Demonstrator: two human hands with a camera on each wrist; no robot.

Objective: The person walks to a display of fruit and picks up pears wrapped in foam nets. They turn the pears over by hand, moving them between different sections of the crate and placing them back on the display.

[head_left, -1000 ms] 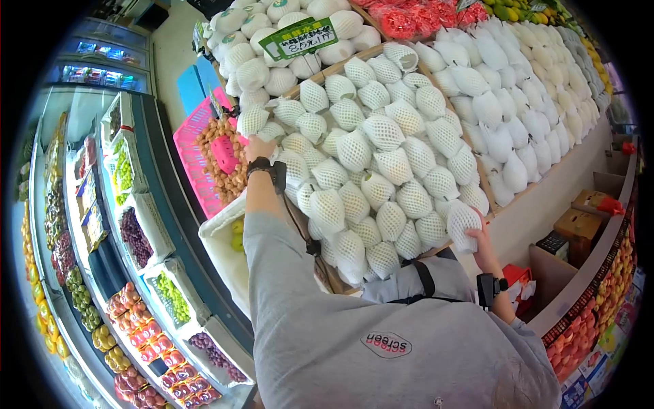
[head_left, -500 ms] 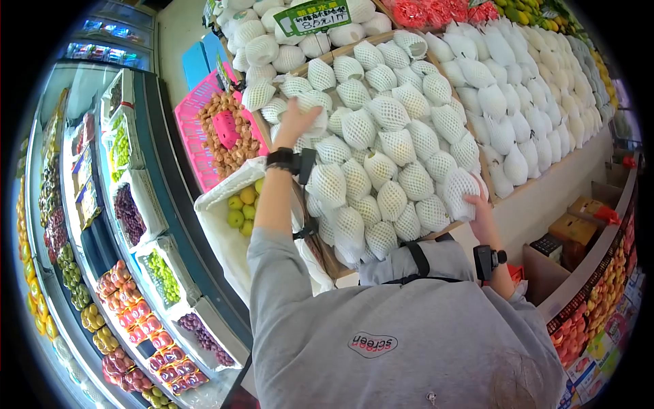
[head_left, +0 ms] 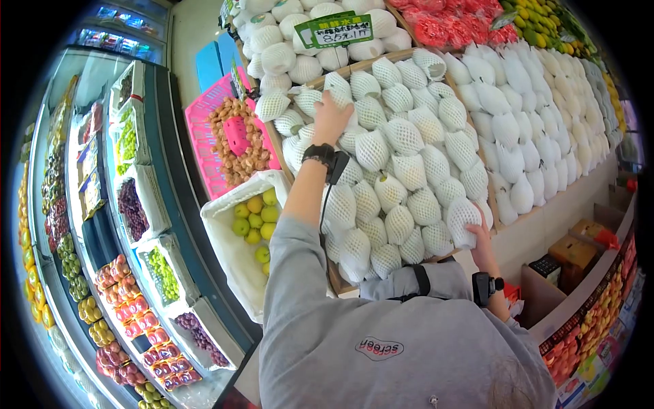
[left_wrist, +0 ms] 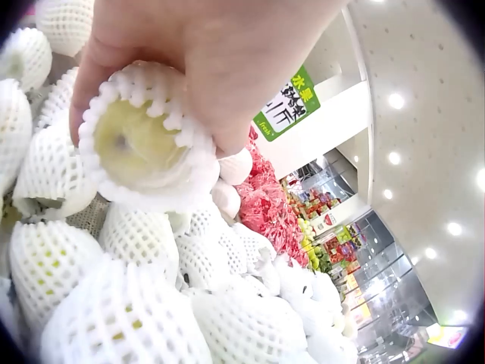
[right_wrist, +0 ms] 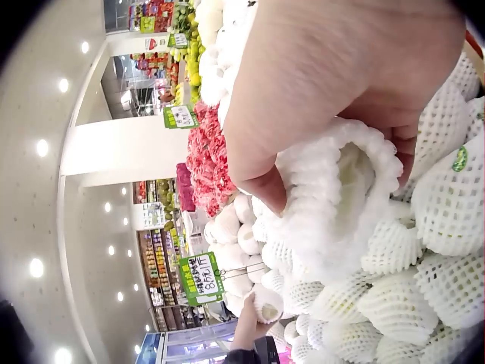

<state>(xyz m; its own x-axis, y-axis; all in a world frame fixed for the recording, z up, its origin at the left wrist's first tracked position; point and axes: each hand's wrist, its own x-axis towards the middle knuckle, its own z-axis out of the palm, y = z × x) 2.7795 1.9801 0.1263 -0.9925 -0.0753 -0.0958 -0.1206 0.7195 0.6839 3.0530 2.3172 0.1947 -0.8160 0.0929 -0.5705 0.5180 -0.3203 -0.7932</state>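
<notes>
My left hand (head_left: 332,119) is over the upper left of a slanted bed of pears in white foam nets (head_left: 409,170). In the left wrist view its thumb and fingers grip one foam-netted pear (left_wrist: 140,144), the pale yellow-green end showing through the net's opening. At the bed's lower right corner, my right hand (head_left: 482,245) holds another foam-netted pear (head_left: 463,221). Seen from the right wrist, the thumb and fingers wrap that net, whose open end shows pale green fruit inside. Some right-hand fingers are hidden behind the net.
A pink basket (head_left: 199,129) of small brown items stands left of the bed, above a white-lined crate (head_left: 221,218) of yellow-green fruit. A green price sign (head_left: 334,31) stands at the back. Beyond a wooden divider, more white-wrapped fruit (head_left: 521,129) lies to the right.
My left hand has moved rightward and up from the bed's left edge and now has a pear in its grip. The right hand keeps its pear near the same corner.
</notes>
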